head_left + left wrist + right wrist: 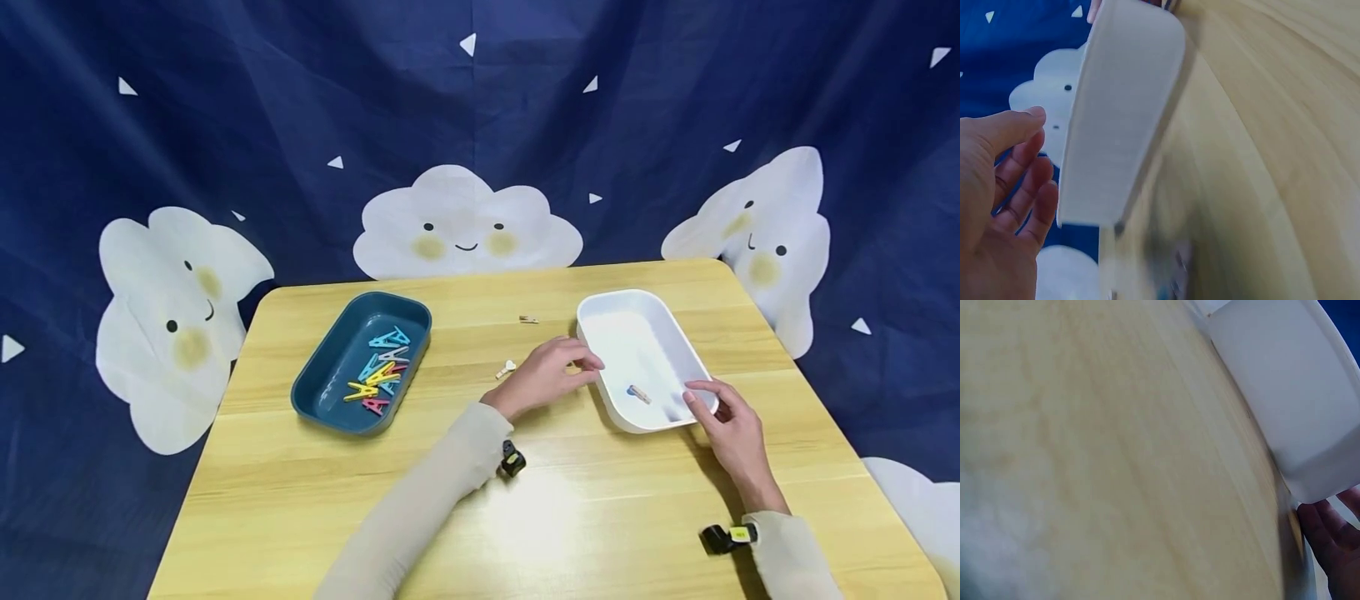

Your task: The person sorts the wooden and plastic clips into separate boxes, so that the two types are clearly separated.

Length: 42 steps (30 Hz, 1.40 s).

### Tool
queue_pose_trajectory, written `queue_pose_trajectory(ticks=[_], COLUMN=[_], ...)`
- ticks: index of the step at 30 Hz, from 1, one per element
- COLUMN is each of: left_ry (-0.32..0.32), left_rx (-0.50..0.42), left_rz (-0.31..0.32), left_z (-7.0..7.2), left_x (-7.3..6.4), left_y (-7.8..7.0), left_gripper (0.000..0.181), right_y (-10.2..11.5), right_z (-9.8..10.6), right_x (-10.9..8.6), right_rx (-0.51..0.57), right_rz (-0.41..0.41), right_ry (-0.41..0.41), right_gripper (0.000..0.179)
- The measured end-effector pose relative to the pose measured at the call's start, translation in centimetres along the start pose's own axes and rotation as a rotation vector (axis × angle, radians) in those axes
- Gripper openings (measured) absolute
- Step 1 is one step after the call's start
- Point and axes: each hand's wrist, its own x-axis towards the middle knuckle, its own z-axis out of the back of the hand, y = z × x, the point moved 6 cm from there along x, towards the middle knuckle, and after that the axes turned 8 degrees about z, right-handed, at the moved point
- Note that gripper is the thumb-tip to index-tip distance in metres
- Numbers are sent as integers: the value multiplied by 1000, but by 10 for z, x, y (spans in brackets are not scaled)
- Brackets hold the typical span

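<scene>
In the head view, a white plastic tray (637,333) stands at the right of the table. Inside it lies a small wooden clothespin (640,394) with a blue decoration. My left hand (551,372) reaches to the tray's left rim, its fingers loosely bent; in the left wrist view nothing sits between thumb and fingers beside the tray wall (1119,112). At the tray's near right corner, my right hand (731,425) grips the wall, thumb and forefinger over the rim. The right wrist view has its other fingers (1316,531) against the outside of that corner.
A dark blue tray (322,392) holding several coloured clothespins (382,373) stands on the left. Between the trays lie a small wooden clothespin (528,319) and another clothespin with a white heart (505,369). Behind the wooden table (300,508) hangs a blue cloud-patterned curtain (420,100).
</scene>
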Motion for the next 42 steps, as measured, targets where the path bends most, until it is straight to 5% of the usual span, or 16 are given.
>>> queue_pose_trajectory(ticks=[12, 23, 34, 42], left_ry=[-50, -153, -112, -96], left_rx=[-187, -112, -87, -35], left_rz=[184, 305, 359, 327], left_z=[31, 53, 55, 50], left_x=[-61, -113, -134, -137], left_y=[67, 113, 121, 122], left_gripper=[24, 19, 20, 15], right_y=[-3, -3, -1, 32], right_z=[-2, -1, 0, 2], right_x=[2, 1, -1, -3], right_rx=[5, 14, 16, 45], right_rz=[-11, -9, -11, 0], right_ry=[7, 8, 12, 24], right_gripper=[25, 27, 29, 27])
